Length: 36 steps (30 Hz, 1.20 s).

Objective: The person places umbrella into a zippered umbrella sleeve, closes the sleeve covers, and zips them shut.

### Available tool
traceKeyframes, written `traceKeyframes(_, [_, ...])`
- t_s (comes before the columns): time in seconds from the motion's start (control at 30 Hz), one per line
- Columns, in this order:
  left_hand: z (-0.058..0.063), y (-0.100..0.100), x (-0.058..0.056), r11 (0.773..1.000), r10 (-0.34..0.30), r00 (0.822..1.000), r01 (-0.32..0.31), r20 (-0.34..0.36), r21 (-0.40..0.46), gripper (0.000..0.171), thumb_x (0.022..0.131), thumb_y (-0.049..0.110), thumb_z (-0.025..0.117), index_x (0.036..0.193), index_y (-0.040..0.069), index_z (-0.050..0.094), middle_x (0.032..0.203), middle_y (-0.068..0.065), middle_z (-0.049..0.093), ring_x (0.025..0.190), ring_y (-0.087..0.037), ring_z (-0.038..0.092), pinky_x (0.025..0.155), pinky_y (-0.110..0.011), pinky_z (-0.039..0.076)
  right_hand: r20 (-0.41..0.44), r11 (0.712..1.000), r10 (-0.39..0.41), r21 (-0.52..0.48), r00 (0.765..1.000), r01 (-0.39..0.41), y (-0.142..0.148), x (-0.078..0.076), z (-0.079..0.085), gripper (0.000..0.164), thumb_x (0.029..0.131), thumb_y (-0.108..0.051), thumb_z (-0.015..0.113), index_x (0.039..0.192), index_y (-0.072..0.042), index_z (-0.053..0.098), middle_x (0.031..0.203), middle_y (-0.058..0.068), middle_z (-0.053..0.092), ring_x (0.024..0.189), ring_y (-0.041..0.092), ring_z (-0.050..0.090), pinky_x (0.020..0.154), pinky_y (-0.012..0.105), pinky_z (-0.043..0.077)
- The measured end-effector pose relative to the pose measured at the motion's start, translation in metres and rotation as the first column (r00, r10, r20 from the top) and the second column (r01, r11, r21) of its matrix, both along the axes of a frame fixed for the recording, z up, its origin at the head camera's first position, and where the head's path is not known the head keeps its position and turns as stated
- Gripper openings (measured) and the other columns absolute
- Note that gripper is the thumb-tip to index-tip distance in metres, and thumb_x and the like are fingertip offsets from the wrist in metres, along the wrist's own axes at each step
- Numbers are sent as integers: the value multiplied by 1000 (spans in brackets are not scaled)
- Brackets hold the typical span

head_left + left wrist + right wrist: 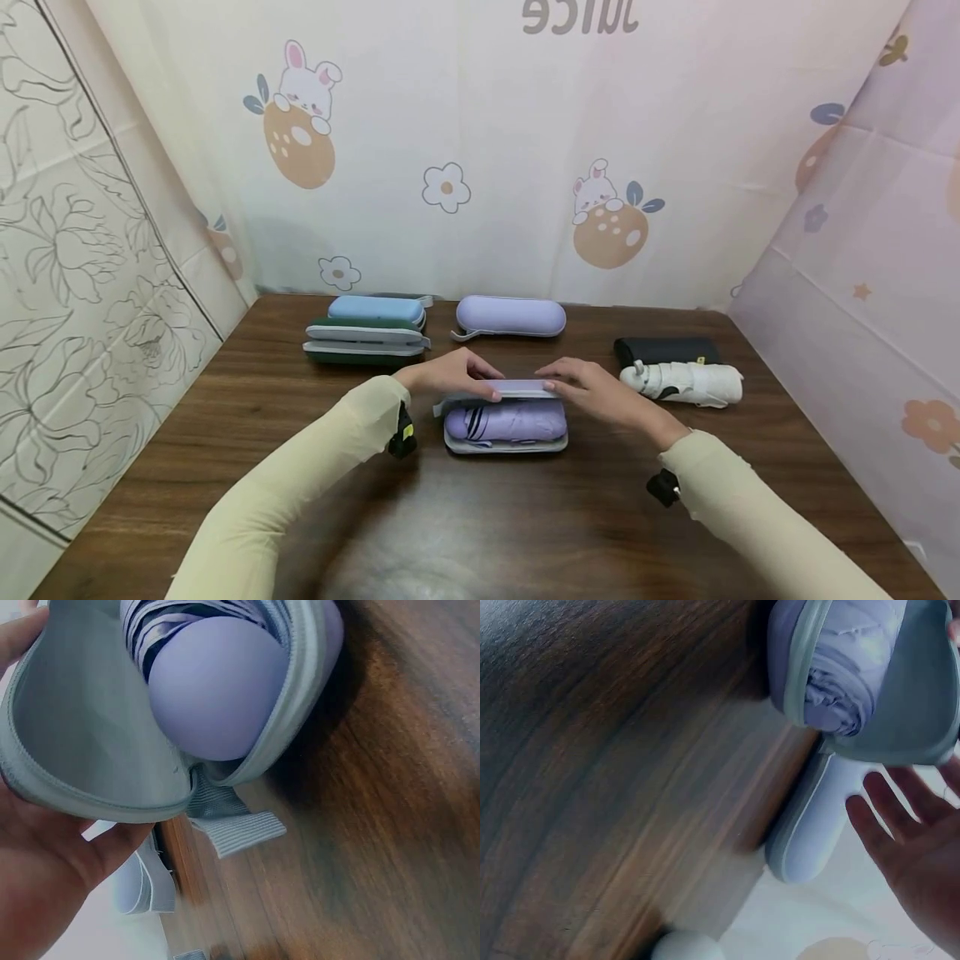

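Observation:
A folded purple umbrella (516, 422) lies inside an open lavender zip case (507, 447) with a grey lining, at the middle of the table. My left hand (454, 372) grips the left part of the raised lid, thumb on the front edge and fingers behind it. At the lid's right end, my right hand (596, 390) holds the lid between thumb and fingers. In the left wrist view, the umbrella's rounded purple end (217, 690) sits in the case near a grey ribbed tab (238, 829). Its other end, with gathered cloth (832, 701), shows in the right wrist view.
Behind stands a shut lavender case (512, 317). Back left are a blue case (377, 308) and a partly open dark green case (366, 343). On the right, a white folded umbrella (682, 383) lies before a black case (666, 350). A printed curtain (480, 242) borders the table's back.

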<state>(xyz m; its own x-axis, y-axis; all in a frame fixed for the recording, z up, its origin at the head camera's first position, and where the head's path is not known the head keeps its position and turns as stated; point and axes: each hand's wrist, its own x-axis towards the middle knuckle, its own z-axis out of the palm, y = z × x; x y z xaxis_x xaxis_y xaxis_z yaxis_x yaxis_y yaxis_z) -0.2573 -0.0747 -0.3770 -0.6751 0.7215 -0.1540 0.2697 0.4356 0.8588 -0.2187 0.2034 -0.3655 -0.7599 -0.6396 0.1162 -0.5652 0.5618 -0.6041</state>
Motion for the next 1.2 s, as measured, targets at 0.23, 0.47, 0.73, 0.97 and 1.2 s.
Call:
traceKeyframes(0.23, [0, 1, 5, 998, 3, 998, -8, -69, -68, 43, 81, 26, 77, 120, 10, 68, 114, 2, 66, 104, -12, 58, 90, -30, 45, 232, 998, 59, -46, 971, -50, 8, -2, -8, 45, 98, -27, 55, 135, -1, 52, 130, 12, 56, 116, 28, 52, 95, 47, 42])
traceKeyframes(0.47, [-2, 1, 13, 994, -3, 994, -9, -110, -109, 45, 78, 27, 80, 119, 14, 68, 118, 5, 64, 109, -12, 55, 95, -34, 42, 217, 992, 107, -83, 970, -91, 10, -2, -16, 44, 92, -25, 65, 129, -3, 57, 128, 11, 57, 116, 27, 52, 95, 50, 42])
traceKeyframes(0.73, [-7, -1, 18, 991, -70, 984, 51, -165, -122, 49, 77, 22, 81, 122, 12, 64, 126, 2, 59, 118, -15, 50, 102, -36, 37, 84, 988, 137, -76, 987, -131, 9, 2, -23, 39, 87, -25, 71, 121, -7, 63, 122, 8, 59, 107, 23, 56, 87, 43, 49])
traceKeyframes(0.97, [-12, -11, 24, 988, -118, 960, 86, -254, -131, 55, 76, 19, 82, 125, 10, 61, 129, -1, 56, 118, -15, 49, 100, -32, 38, -5, 990, 136, -28, 991, -136, 7, 4, -25, 40, 82, -25, 77, 118, -11, 66, 119, 5, 57, 109, 23, 54, 87, 44, 47])
traceKeyframes(1.2, [-13, -19, 32, 986, -113, 949, 70, -294, -153, 61, 74, 20, 83, 129, 10, 58, 131, -2, 54, 117, -16, 48, 99, -33, 38, -105, 991, 130, 44, 986, -126, 4, 6, -28, 45, 77, -25, 81, 118, -16, 65, 117, 5, 53, 107, 23, 49, 87, 44, 42])
